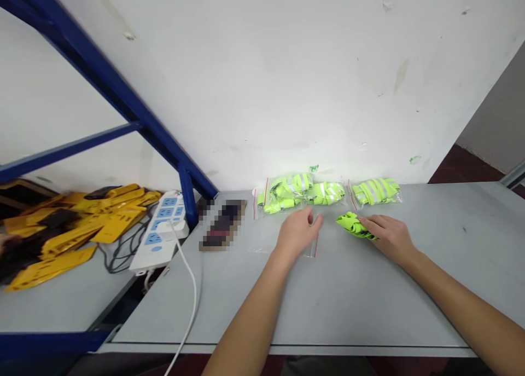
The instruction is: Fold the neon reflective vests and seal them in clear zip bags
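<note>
My left hand rests over a clear zip bag lying on the grey table. Its thumb stands apart from the fingers, and nothing shows between them. To its right, my right hand is closed on a folded neon-yellow reflective strap bundle, held low at the tabletop. Behind my hands, several similar bundles lie in clear bags with red zip lines: a bagged group on the left and a single bagged bundle on the right.
A pixelated flat object lies left of the bags. Further left are a white power strip with a cable, a blue metal frame and a heap of yellow packets. A white wall borders the table's back.
</note>
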Demonstrator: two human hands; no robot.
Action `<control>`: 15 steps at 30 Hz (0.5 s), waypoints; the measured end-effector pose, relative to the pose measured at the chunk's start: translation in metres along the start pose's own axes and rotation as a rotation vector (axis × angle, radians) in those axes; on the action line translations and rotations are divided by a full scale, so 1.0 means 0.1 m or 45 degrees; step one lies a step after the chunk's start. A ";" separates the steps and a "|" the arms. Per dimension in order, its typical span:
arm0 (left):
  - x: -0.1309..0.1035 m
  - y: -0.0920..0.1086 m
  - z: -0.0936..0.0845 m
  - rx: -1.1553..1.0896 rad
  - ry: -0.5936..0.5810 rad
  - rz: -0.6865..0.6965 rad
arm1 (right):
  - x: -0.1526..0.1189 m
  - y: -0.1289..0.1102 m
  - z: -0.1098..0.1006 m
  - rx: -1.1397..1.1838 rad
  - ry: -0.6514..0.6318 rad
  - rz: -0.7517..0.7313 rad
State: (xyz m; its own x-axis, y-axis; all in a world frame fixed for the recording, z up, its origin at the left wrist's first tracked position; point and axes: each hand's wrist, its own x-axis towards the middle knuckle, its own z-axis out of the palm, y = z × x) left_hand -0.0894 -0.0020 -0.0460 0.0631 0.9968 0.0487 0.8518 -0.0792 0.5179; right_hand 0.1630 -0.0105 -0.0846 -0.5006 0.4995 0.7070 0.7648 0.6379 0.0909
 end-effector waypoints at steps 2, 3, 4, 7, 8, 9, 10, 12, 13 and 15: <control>-0.01 -0.09 -0.03 0.144 -0.185 -0.064 | -0.01 0.02 -0.01 -0.019 -0.032 0.008; -0.03 -0.12 -0.02 0.177 -0.248 -0.069 | -0.02 0.03 -0.02 -0.018 -0.055 0.019; -0.04 -0.14 -0.02 0.189 -0.292 -0.060 | -0.02 0.03 -0.02 -0.014 -0.078 0.035; -0.06 -0.15 0.01 0.151 -0.323 0.008 | -0.02 0.01 0.00 -0.018 -0.102 0.089; -0.06 -0.15 0.02 0.124 -0.326 0.038 | -0.03 0.00 0.00 -0.023 -0.099 0.095; -0.06 -0.14 0.02 0.096 -0.331 0.069 | -0.03 0.00 0.01 -0.028 -0.096 0.092; -0.06 -0.13 0.02 0.068 -0.333 0.099 | -0.03 -0.01 0.01 -0.034 -0.095 0.082; -0.08 -0.10 0.04 0.014 -0.320 0.148 | -0.04 -0.02 0.01 -0.036 -0.085 0.063; -0.10 -0.07 0.06 -0.012 -0.308 0.167 | -0.04 -0.03 0.00 -0.029 -0.069 0.056; -0.14 -0.03 0.12 -0.063 -0.286 0.202 | -0.03 -0.06 -0.03 -0.006 -0.023 0.028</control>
State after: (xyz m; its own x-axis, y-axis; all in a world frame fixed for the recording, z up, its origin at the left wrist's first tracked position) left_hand -0.0862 -0.0155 -0.0588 0.3120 0.9485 -0.0557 0.7960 -0.2290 0.5604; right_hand 0.1618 -0.0178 -0.0853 -0.4912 0.5239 0.6959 0.7773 0.6242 0.0787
